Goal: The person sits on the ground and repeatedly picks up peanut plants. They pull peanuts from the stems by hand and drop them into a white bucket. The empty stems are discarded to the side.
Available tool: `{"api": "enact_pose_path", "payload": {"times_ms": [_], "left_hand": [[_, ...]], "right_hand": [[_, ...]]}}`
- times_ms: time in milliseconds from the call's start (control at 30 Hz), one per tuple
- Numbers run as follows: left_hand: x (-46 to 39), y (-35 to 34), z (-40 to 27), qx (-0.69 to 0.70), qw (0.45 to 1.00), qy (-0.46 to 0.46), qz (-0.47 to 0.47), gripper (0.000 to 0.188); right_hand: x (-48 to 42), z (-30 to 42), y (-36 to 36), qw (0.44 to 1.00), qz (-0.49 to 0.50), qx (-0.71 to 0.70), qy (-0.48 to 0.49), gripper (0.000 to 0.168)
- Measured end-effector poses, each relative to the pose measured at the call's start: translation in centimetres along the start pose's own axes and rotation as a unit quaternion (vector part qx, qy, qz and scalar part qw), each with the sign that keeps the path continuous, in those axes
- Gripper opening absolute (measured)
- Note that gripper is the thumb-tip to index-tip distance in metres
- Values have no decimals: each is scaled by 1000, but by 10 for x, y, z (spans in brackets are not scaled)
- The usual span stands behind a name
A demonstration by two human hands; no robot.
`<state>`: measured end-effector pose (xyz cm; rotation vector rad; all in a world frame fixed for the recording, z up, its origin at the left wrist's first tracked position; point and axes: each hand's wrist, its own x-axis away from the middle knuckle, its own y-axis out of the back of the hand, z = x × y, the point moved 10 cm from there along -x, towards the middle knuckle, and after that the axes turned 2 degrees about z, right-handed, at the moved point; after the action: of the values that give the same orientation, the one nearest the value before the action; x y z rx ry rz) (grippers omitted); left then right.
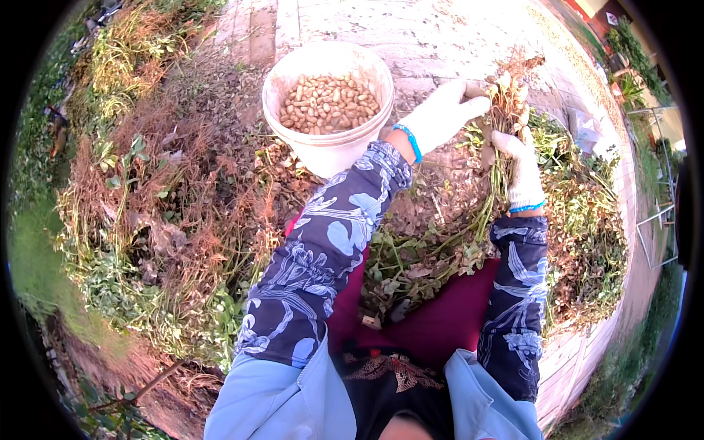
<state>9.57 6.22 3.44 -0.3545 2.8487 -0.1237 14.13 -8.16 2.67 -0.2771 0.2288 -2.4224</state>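
Both my hands wear white knit gloves with blue cuffs. My right hand (517, 165) is closed around the green stems of a peanut plant (503, 118), held upright with its roots and pods at the top. At the root end, my left hand (448, 113) reaches in from the left, thumb and fingertips against the pods; whether it grips one cannot be told. The plant's leafy stems hang down between my knees. Left of my hands stands a white plastic bucket (330, 148), partly filled with unshelled peanuts (329, 104).
A large heap of pulled peanut plants (165, 220) lies to the left. More leafy plants (586, 220) lie to the right, with a clear plastic bag (584, 131) near them. Dry leaves cover the pale paved ground around the bucket. A metal frame (654, 217) stands at the far right.
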Motion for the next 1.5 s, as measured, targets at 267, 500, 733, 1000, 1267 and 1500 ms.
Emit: {"api": "enact_pose_path", "payload": {"times_ms": [267,500,733,1000,1267,1500], "left_hand": [[9,15,-1,-202,963,-8,-179,37],[10,85,-57,-523,803,-70,-278,20],[24,240,24,-752,620,65,-214,60],[8,245,129,-773,580,246,-74,48],[29,308,114,-267,931,76,-237,38],[16,185,43,262,944,82,-180,13]], "right_hand": [[1,1,-12,998,61,6,20,41],[20,14,-13,998,30,54,8,56],[19,21,0,998,8,58,18,51],[5,2,14,999,-22,49,0,76],[1,7,0,996,1,73,41,84],[5,24,-11,986,-14,149,73,82]]}}
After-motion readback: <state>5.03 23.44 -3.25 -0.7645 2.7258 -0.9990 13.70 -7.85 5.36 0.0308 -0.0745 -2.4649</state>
